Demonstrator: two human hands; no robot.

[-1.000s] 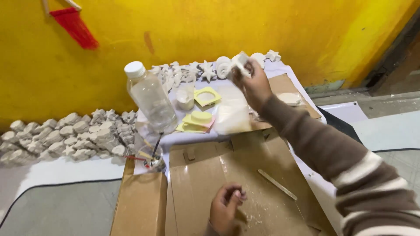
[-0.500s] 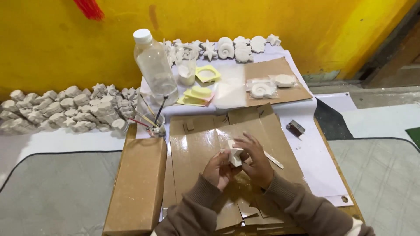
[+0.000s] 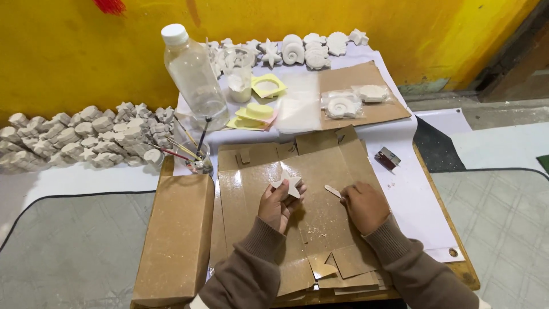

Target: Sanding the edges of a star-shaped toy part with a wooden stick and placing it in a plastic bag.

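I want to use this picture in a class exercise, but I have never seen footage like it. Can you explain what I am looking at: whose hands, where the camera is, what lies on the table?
There is no machine here. One camera is worn on a person's head and looks down at their own two bare hands. The left hand holds a small white star-shaped cast. The right hand holds a flat wooden stick. Both are above flattened brown cardboard spread on the table. Further back stand a clear plastic bottle with a white cap, yellow moulds and white shell-shaped casts by the yellow wall. A heap of similar white casts lies to the left.
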